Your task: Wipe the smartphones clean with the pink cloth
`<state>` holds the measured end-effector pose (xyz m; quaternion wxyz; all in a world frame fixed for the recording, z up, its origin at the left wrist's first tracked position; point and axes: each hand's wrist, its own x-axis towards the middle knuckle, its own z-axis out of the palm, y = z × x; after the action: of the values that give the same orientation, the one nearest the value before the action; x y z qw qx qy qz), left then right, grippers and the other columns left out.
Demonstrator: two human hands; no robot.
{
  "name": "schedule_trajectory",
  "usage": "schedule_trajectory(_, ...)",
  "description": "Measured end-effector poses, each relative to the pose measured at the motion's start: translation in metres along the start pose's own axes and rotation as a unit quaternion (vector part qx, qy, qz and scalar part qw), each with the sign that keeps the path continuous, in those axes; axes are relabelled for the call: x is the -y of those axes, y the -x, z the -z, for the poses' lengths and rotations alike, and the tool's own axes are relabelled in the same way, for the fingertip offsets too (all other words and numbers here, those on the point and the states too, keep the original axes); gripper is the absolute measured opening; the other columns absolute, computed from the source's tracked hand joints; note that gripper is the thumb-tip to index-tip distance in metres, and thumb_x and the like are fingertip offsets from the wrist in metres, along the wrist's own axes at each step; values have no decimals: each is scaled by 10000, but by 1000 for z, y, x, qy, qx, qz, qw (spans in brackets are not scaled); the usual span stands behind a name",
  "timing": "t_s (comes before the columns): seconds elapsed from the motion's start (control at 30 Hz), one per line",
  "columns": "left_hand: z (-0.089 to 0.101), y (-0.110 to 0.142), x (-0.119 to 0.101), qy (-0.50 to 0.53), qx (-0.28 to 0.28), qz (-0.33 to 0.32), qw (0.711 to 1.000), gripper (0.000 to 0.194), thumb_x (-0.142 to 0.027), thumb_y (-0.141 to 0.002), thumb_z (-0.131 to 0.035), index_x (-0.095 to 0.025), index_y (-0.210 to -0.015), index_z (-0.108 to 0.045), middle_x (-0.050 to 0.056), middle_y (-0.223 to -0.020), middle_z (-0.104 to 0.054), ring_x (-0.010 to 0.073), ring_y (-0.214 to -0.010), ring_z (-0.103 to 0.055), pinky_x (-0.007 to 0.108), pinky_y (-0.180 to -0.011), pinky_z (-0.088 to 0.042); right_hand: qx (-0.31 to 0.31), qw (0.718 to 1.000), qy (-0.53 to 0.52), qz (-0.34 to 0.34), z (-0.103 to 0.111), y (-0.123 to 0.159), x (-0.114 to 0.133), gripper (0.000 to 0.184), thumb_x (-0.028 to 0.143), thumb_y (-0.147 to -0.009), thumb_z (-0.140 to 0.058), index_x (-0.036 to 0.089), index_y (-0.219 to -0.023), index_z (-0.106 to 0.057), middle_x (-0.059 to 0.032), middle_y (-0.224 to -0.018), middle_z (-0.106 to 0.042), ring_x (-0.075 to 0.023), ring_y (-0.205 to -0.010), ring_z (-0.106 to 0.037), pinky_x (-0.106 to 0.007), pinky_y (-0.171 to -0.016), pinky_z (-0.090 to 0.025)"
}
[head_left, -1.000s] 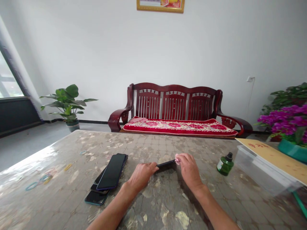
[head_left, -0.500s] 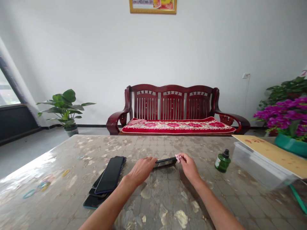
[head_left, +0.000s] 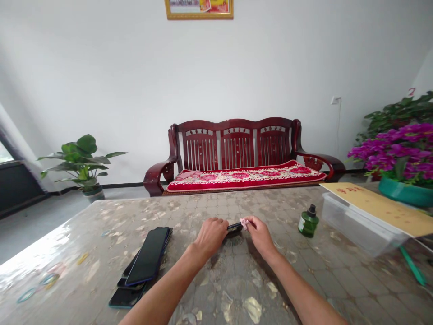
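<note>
My left hand (head_left: 212, 234) is closed around a dark smartphone (head_left: 234, 227), which it holds tilted low over the table and mostly covers. A small pink cloth (head_left: 244, 223) is pinched in the fingers of my right hand (head_left: 257, 232), touching the phone's right end. To the left of my forearm lies a loose stack of several phones, with a black-screened smartphone (head_left: 149, 255) on top and a phone with a teal edge (head_left: 126, 297) at the bottom.
A green bottle (head_left: 308, 222) with a black cap stands right of my hands. Beyond it are a clear plastic box (head_left: 361, 225) under a tan envelope (head_left: 382, 207), and a green strip (head_left: 412, 266). Coloured rubber bands (head_left: 47, 280) lie at left on the patterned table (head_left: 189, 212).
My left hand now covers more of the phone, leaving a shorter part showing, and my two hands are closer together. The camera view has turned slightly right.
</note>
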<state>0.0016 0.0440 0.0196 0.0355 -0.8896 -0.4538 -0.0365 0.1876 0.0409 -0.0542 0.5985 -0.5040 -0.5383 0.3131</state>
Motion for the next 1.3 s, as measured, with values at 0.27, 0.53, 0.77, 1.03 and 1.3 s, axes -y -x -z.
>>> schedule_trajectory(0.27, 9, 22, 4, 36, -36, 51, 997, 185, -228, -974, -473, -219, -1013, -653, 44, -983, -687, 181, -935, -653, 247, -754, -449, -40, 998, -40, 26, -3, -1, 20, 383, 550, -800, -608, 184, -871, -697, -71, -828, -720, -225, -774, -648, -327, -738, -505)
schedule_trajectory(0.53, -6, 43, 12, 121, -175, 56, 976, 200, -299, -984, -474, -264, -1017, -669, 21, -931, -678, 191, -912, -627, 283, -788, -441, -84, 993, -15, 85, -3, 10, 34, 275, 448, -870, -578, 197, -890, -689, -64, -886, -693, -210, -852, -631, -317, -794, -491)
schedule_trajectory(0.77, -8, 51, 17, 113, -231, 68, 964, 204, -346, -966, -513, -262, -997, -696, 28, -909, -706, 214, -880, -597, 313, -773, -455, -71, 982, 27, 175, -6, 24, 53, 180, 308, -920, -530, 210, -886, -677, -42, -885, -643, -175, -832, -595, -281, -757, -474)
schedule_trajectory(1.03, -17, 56, 21, 125, -262, 42, 956, 217, -343, -980, -490, -243, -996, -681, 31, -882, -697, 204, -852, -601, 299, -745, -464, -58, 963, 72, 254, -5, 33, 58, 160, 256, -945, -504, 226, -898, -654, -45, -869, -640, -186, -857, -595, -316, -783, -488)
schedule_trajectory(1.3, -18, 58, 24, 140, -295, 48, 944, 233, -345, -991, -452, -234, -980, -657, 36, -878, -687, 204, -832, -614, 308, -749, -481, -31, 946, 140, 291, -3, 34, 56, 161, 220, -941, -496, 238, -887, -647, -36, -874, -664, -194, -856, -599, -339, -802, -464)
